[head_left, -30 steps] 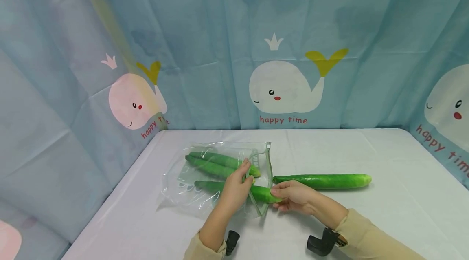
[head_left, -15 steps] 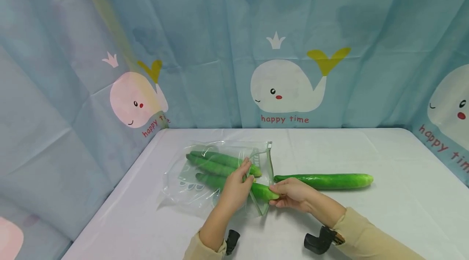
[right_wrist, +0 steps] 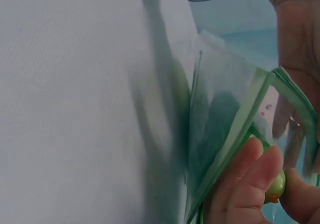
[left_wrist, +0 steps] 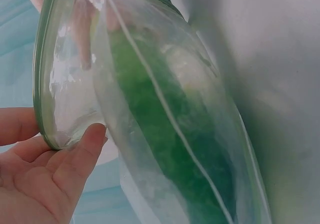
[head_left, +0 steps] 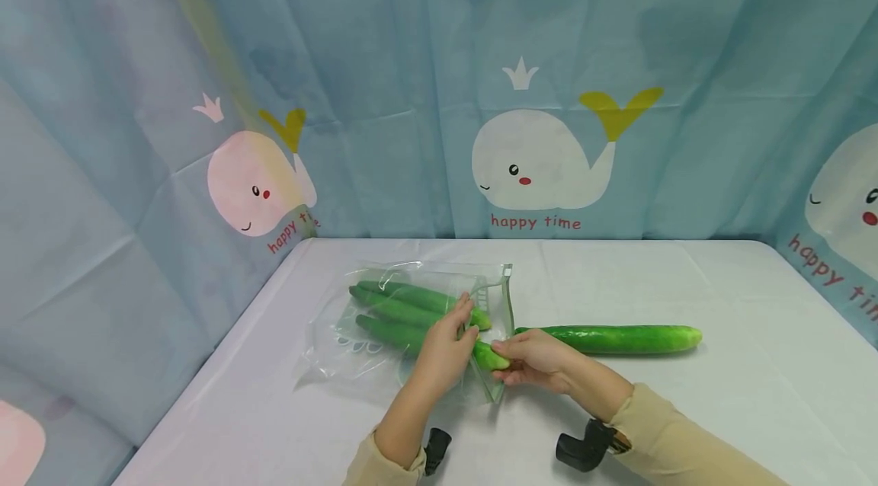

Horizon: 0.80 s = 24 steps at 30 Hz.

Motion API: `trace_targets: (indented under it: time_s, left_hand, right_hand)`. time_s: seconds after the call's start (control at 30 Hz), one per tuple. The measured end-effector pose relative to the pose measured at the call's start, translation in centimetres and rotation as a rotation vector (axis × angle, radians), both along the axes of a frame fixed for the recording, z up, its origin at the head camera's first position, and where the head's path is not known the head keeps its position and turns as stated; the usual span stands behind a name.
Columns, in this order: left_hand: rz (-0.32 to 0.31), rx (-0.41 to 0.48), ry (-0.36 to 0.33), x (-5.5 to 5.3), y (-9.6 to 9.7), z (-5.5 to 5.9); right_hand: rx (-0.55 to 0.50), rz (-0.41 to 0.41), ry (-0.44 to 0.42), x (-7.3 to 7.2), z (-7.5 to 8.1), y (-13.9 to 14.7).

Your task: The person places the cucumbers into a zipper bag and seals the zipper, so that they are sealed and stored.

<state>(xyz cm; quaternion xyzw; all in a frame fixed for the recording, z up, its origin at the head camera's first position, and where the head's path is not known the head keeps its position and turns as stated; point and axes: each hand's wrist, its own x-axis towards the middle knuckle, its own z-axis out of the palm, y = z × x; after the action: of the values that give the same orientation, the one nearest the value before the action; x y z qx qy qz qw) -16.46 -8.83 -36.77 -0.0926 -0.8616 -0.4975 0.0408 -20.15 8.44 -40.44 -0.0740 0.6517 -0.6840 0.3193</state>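
My right hand's (head_left: 533,361) grip pinches the pale end of a slanting cucumber (head_left: 487,356), which has slid farther into the clear bag (head_left: 353,375), toward 10 o'clock; only that end shows at the opening, so I judge this one nearly stowed. My left hand's (head_left: 444,349) grip holds the bag's green rim (left_wrist: 37,84), opening toward 3 o'clock. Two other cucumbers (head_left: 411,295) lie inside toward 11; a loose cucumber (head_left: 620,339) rests on the surface (head_left: 741,379) toward 2.
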Motion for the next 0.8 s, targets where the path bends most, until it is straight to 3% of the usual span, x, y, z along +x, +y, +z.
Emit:
trace_targets:
  time_s: [0.27,0.8]
  left_hand:
    - [0.013,-0.003,-0.021,0.1,0.1,0.1]
    - [0.003,0.002,-0.027,0.1,0.0,0.3]
  right_hand:
    - [-0.016,0.031,-0.006,0.0,-0.3,-1.3]
    - [-0.098,0.009,-0.031,0.1,-0.6,-3.7]
